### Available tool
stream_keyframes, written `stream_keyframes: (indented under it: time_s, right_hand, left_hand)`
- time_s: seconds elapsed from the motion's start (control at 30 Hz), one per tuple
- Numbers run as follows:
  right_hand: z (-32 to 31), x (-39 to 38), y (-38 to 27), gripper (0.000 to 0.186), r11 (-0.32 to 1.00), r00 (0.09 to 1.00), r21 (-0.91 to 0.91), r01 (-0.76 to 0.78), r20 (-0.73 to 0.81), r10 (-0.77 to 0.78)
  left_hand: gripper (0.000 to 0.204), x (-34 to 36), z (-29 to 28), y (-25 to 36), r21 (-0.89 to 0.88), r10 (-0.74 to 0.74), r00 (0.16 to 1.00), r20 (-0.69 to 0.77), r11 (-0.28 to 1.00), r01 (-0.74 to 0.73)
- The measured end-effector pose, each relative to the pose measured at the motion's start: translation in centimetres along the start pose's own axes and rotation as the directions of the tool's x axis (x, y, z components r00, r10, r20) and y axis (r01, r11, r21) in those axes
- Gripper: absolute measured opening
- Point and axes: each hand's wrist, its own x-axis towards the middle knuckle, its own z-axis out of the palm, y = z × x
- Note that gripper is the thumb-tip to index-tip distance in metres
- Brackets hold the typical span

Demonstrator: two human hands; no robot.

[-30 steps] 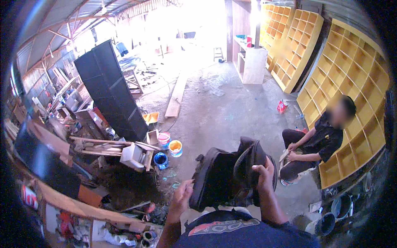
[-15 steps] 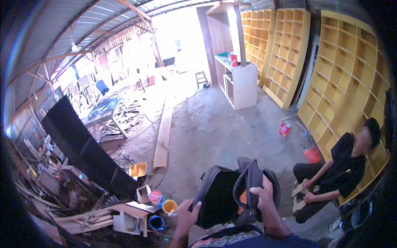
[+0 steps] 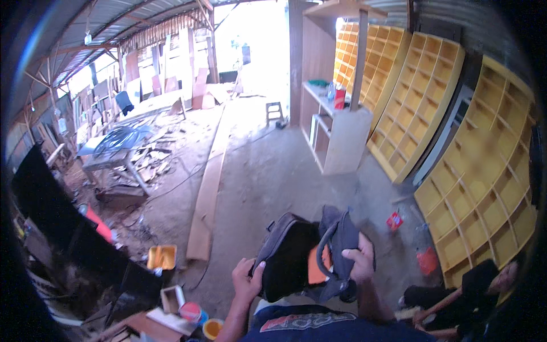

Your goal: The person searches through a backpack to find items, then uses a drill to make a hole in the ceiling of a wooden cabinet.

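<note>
I've got the dark bag (image 3: pixel 296 256) up in front of my chest, mouth pulled open, and I judge I'm mid-way through opening it to get at what's inside. My left hand (image 3: pixel 246 280) is closed on the bag's near left edge; my right hand (image 3: pixel 360 261) is clamped on the grey flap and strap at the right side. An orange flat thing (image 3: pixel 314 265) shows inside the opening. Next I'd say one grip has to let go and reach in while the other keeps the mouth spread.

Off to the right, tall yellow shelf units (image 3: pixel 478 182) lean by the wall. On the floor near them lies a small red packet (image 3: pixel 394 220), and a red-orange bag (image 3: pixel 426 259) just beyond. Down left, a yellow tub (image 3: pixel 162 256) sits by the long plank (image 3: pixel 208 194).
</note>
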Motion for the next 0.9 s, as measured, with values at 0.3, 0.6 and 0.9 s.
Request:
stream_keyframes:
  time_s: [0.3, 0.6, 0.9]
  right_hand:
    - [1.1, 25.1, 5.0, 0.066, 0.992, 0.989, -0.117, 0.040, -0.139, -0.057]
    - [1.3, 55.6, 16.3, 0.058, 0.994, 0.998, -0.094, 0.062, 0.009, -0.062]
    - [5.1, 87.3, 20.3, 0.056, 0.987, 0.975, 0.073, -0.145, 0.179, 0.130]
  left_hand:
    - [0.017, 30.5, 8.2, -5.6, -0.054, 0.052, 0.970, 0.239, 0.998, -0.040]
    - [0.019, 55.1, 19.8, -21.0, 0.033, 0.041, 0.972, 0.229, 0.998, -0.050]
    - [0.024, 78.9, 27.0, -30.2, 0.038, -0.231, 0.969, -0.089, 0.971, 0.235]
